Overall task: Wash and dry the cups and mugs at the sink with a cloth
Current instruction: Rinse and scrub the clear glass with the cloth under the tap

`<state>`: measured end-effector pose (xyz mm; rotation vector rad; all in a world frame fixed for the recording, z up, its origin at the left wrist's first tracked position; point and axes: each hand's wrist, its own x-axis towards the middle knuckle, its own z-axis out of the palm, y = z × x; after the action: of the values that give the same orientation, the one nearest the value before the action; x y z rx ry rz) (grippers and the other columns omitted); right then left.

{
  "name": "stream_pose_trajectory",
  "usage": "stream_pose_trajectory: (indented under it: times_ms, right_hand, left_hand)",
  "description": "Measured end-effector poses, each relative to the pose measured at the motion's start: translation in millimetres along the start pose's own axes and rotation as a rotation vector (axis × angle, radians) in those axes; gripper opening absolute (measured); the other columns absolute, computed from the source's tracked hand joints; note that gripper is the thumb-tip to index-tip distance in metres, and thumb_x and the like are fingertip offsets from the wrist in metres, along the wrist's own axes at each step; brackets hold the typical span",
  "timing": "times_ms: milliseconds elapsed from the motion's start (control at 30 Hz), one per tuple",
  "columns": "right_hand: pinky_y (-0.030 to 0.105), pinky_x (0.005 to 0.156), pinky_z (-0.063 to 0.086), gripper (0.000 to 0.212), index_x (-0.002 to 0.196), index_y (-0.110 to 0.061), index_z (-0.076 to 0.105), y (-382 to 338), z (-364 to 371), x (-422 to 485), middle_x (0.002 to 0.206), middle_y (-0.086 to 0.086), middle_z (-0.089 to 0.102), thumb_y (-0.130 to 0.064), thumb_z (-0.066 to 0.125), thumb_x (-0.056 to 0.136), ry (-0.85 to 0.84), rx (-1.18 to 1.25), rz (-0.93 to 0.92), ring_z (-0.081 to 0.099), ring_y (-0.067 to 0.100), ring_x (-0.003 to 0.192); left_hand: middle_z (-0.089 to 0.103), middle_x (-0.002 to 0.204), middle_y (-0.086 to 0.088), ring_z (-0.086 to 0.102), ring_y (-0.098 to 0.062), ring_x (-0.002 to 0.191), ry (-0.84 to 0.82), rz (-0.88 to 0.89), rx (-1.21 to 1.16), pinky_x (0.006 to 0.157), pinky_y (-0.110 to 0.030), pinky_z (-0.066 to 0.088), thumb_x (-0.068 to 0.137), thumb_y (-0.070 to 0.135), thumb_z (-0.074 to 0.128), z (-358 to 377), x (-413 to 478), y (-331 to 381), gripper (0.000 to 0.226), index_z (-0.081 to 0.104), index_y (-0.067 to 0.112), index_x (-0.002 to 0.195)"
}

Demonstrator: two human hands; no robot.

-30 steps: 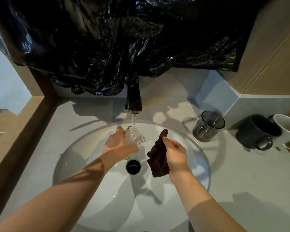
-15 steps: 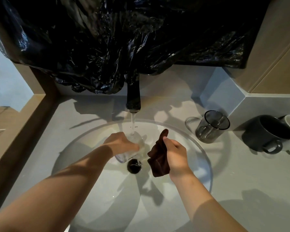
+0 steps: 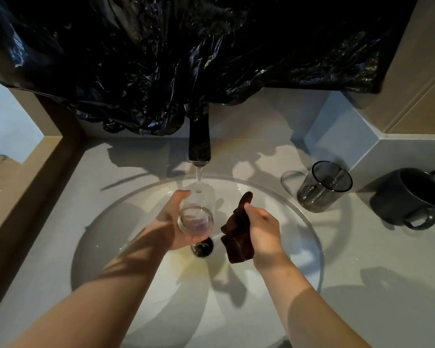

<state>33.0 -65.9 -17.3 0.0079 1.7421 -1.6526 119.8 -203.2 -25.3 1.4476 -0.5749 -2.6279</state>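
Our left hand is wrapped round the clear glass, holding it over the sink under the running tap, its long axis tipped away from us toward the stream (which end is the mouth we cannot tell). Our right hand pinches the dark cloth just to the right of the glass, apart from it. We judge wiping needs only a short move leftward

The left grip rolled from knuckles-up to palm-up, turning the clear glass so one round end faced the camera, and lifted it from low by the drain to the water stream.
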Motion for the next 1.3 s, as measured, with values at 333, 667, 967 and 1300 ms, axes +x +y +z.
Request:
stream_pose_trajectory:
  times_ms: [333,667,967,1300]
  right_hand:
    - [0.045,0.106,0.038,0.037,0.135,-0.037,0.047,-16.6,56.2,1.0,0.142,0.0,0.047,-0.042,0.034,0.1,-0.27,-0.363,-0.267,0.049,0.023,0.125]
    - [0.029,0.112,0.029,0.034,0.133,-0.032,0.052,2.6,65.2,-20.7,0.154,-0.008,0.028,-0.031,0.037,0.102,-0.342,-0.33,-0.212,0.036,0.018,0.136]
    - [0.033,0.101,0.042,0.032,0.125,-0.027,0.053,-14.3,76.1,2.3,0.127,0.005,0.056,-0.017,0.039,0.098,-0.218,-0.335,-0.108,0.053,0.024,0.114]
    - [0.039,0.095,0.049,0.047,0.136,-0.027,0.038,-8.9,76.8,14.5,0.135,0.012,0.048,-0.046,0.048,0.094,-0.072,-0.248,-0.067,0.056,0.031,0.114]
  left_hand:
    - [0.068,0.105,-0.021,0.072,-0.031,0.075,0.138,0.306,0.288,0.053,-0.033,0.057,0.086,0.061,0.053,19.6,-13.7,1.9,0.06,0.048,0.018,0.128]
    - [0.065,0.097,-0.015,0.063,-0.026,0.068,0.265,0.289,0.301,0.041,-0.025,0.048,0.089,0.056,0.054,11.8,-17.6,0.3,0.051,0.055,0.017,0.121]
    - [0.063,0.107,-0.022,0.067,-0.028,0.067,0.222,0.339,0.326,0.045,-0.031,0.053,0.096,0.04,0.05,9.1,-22.9,-6.9,0.032,0.047,0.02,0.121]
    - [0.062,0.115,-0.015,0.067,-0.03,0.092,0.124,0.459,0.361,0.071,-0.041,0.058,0.094,0.04,0.055,17.0,-25.8,-11.2,0.038,0.044,0.022,0.126]
